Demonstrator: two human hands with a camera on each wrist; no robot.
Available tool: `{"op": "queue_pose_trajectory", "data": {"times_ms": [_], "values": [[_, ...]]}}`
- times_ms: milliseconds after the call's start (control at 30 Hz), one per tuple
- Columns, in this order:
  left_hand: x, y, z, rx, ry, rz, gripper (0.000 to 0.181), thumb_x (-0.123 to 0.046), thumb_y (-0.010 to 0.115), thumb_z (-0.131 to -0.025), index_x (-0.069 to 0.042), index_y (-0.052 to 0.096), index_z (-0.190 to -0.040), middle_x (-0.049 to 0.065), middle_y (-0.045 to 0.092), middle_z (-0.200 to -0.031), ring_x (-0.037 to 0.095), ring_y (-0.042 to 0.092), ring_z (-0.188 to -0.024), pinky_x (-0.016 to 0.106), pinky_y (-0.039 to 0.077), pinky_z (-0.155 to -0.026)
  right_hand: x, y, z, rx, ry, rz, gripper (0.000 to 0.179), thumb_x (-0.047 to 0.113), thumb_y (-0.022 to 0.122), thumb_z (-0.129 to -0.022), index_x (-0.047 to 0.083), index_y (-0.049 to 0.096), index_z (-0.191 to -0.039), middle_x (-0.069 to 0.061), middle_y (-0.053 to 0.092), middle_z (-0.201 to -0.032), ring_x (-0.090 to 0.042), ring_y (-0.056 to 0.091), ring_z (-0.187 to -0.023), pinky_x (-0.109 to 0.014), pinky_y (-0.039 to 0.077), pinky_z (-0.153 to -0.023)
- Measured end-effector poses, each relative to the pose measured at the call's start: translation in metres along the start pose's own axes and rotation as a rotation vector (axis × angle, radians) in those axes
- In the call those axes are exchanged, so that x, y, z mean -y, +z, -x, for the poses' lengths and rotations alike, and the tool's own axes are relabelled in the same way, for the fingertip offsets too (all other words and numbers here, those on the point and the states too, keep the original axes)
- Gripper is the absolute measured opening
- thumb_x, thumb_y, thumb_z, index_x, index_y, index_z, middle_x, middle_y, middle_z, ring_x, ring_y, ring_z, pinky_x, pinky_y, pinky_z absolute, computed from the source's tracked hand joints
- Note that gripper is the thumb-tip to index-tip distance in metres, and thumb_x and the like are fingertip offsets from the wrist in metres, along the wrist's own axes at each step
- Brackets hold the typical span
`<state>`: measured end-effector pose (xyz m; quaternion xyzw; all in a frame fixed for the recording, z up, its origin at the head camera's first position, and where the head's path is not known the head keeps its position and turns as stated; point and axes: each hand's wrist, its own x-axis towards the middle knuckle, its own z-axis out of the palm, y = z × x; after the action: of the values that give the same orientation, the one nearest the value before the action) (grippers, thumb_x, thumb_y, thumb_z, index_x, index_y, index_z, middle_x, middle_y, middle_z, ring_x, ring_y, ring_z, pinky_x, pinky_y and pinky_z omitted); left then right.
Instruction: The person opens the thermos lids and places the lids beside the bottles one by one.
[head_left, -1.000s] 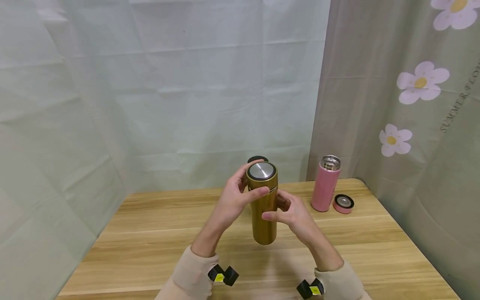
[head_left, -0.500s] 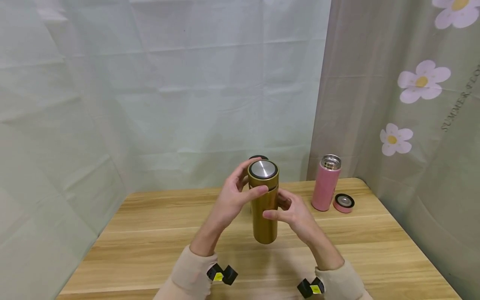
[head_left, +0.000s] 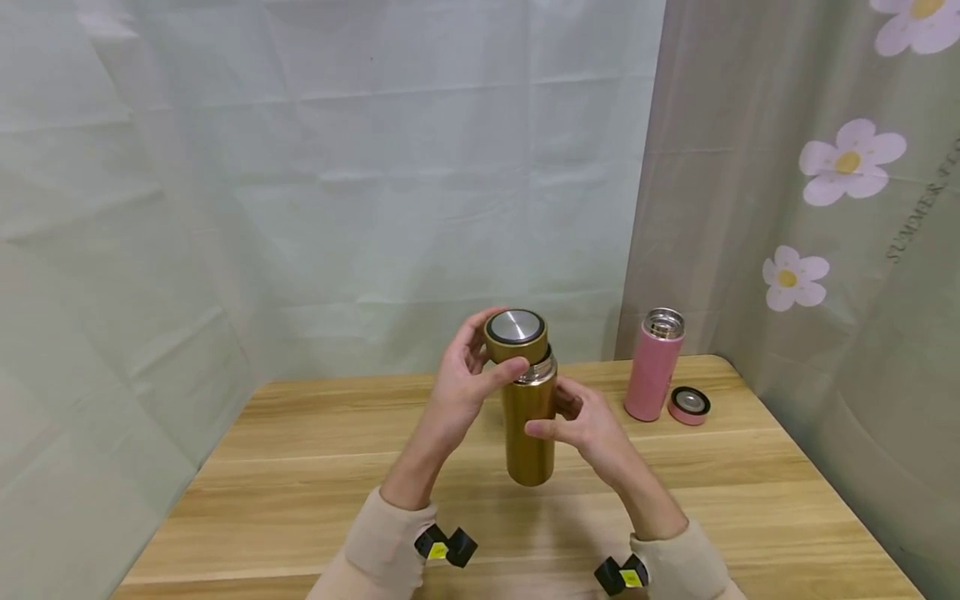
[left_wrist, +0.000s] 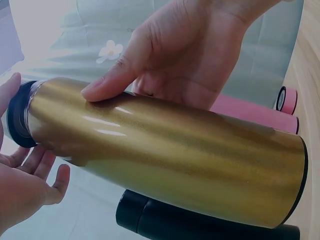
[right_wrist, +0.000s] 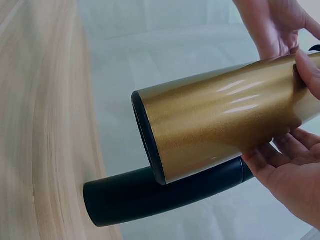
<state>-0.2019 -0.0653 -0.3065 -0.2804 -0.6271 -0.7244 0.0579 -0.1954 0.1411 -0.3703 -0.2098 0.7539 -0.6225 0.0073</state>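
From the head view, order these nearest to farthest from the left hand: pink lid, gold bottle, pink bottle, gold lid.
1. Gold lid: held in the left hand.
2. Gold bottle: just below the lid.
3. Pink bottle: upright, to the right.
4. Pink lid: farther right.

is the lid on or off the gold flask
Off: the left hand holds the lid off-centre above the gold flask, whose silver neck shows partly bare. Whether lid and neck touch, I cannot tell.

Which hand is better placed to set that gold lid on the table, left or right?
Probably the left hand: it grips the lid, with the silver neck showing beneath, while the right hand is busy holding the flask.
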Motion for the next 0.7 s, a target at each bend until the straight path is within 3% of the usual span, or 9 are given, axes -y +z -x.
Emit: {"op": "queue_pose_trajectory", "data": {"times_ms": [267, 533, 700], "values": [[0.0014, 0.0011, 0.0, 0.007, -0.007, -0.008, 0.092, -0.057, 0.085, -0.08, -0.018, 0.048, -0.154, 0.009, 0.058, -0.142, 0.029, 0.056, -0.131, 0.047, 0.043, -0.112, 0.0009, -0.0005, 0.0012, -0.005, 0.011, -0.002, 0.059, 0.032, 0.08, -0.089, 0.014, 0.061, -0.142, -0.007, 0.069, -0.133, -0.028, 0.063, -0.124, -0.055, 0.046, -0.109], [0.0006, -0.0009, 0.0013, 0.006, 0.022, 0.039, 0.074, -0.029, 0.083, -0.09, -0.017, 0.046, -0.153, 0.009, 0.057, -0.143, 0.029, 0.054, -0.132, 0.048, 0.041, -0.113, 0.0011, -0.0019, 0.0001, -0.003, 0.0, -0.003, 0.059, 0.032, 0.08, -0.089, 0.014, 0.061, -0.142, -0.007, 0.069, -0.131, -0.028, 0.064, -0.121, -0.05, 0.047, -0.107], [0.0004, -0.0028, 0.0022, -0.021, 0.034, 0.027, 0.073, -0.025, 0.081, -0.09, -0.017, 0.045, -0.152, 0.009, 0.056, -0.143, 0.029, 0.051, -0.131, 0.051, 0.036, -0.115, 0.0004, -0.003, -0.0001, -0.004, -0.01, -0.01, 0.06, 0.031, 0.08, -0.089, 0.013, 0.06, -0.143, -0.008, 0.069, -0.132, -0.028, 0.063, -0.122, -0.048, 0.047, -0.106]]}}
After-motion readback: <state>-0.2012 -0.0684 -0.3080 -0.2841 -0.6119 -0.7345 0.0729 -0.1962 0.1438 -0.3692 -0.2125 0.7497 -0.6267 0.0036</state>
